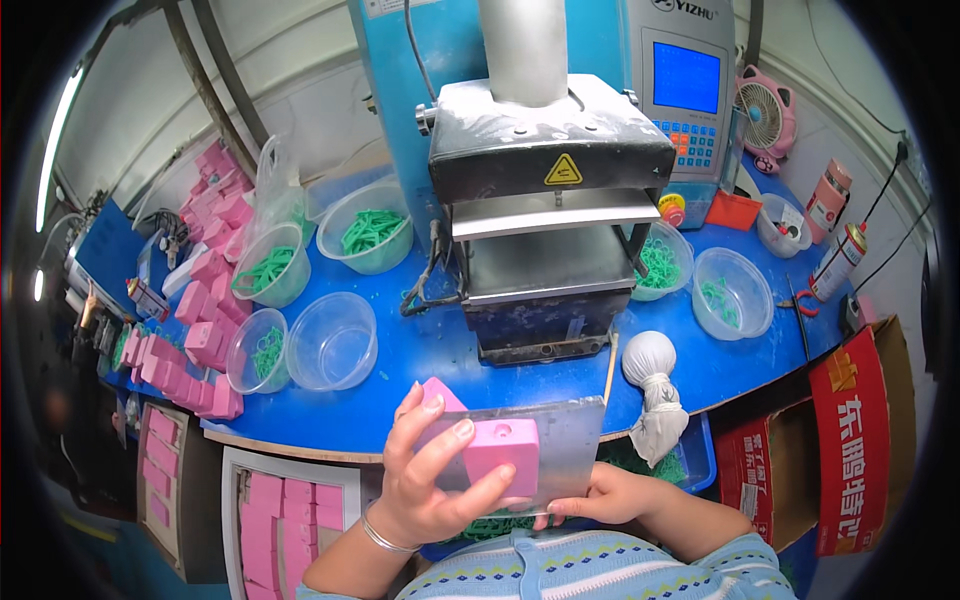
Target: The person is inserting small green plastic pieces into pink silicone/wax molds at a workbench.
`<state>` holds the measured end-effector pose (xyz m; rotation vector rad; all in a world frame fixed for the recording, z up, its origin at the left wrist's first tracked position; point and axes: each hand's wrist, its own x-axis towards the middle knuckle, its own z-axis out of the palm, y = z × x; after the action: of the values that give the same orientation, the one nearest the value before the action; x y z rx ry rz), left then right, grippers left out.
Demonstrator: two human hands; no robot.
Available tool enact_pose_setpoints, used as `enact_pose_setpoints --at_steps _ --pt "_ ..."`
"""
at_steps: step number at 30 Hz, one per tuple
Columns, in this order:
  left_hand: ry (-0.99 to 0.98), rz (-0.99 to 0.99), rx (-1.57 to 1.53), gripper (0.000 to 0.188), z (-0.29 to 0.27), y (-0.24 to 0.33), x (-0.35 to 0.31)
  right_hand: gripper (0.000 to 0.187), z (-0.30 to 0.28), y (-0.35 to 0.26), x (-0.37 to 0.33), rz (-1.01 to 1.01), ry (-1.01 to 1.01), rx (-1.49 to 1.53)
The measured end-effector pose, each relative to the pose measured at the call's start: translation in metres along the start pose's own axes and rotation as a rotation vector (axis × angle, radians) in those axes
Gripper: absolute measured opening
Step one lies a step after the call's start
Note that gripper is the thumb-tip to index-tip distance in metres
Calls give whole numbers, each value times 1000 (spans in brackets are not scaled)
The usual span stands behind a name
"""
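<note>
In front of my chest a thin grey metal plate (570,440) is held up, tilted. My left hand (425,490) has its fingers around a pink block (505,455) with a small round hole, which lies against the plate's face. A second pink piece (441,396) shows behind the left fingertips; how it meets the plate is hidden. My right hand (610,496) pinches the plate's lower right edge between thumb and fingers. Beyond the plate stands a press (550,150) with a dark upper block over a flat lower platen (545,265), a gap between them.
Clear plastic bowls (333,345) line the blue table (420,370), several holding green rubbery strips (373,232). Pink blocks (205,340) are stacked at the left. A tied white cloth pouch (655,390) lies right of the plate. Red-handled pliers (803,303), a spray can (838,262) and a cardboard box (850,440) are farther right.
</note>
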<state>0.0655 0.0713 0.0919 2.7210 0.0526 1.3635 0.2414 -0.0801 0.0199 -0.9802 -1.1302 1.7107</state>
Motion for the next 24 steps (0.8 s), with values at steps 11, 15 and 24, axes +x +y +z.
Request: enact_pose_setpoints --at_steps 11,15,24 --pt "26 -404 -184 57 4 -15 -6 53 10 -39 -13 15 -39 453" --pt "131 -629 -98 54 10 -31 -28 60 22 -78 -39 -161 -29 695" --pt "-239 -604 177 58 37 -41 -33 61 1 -120 -38 -344 64 714"
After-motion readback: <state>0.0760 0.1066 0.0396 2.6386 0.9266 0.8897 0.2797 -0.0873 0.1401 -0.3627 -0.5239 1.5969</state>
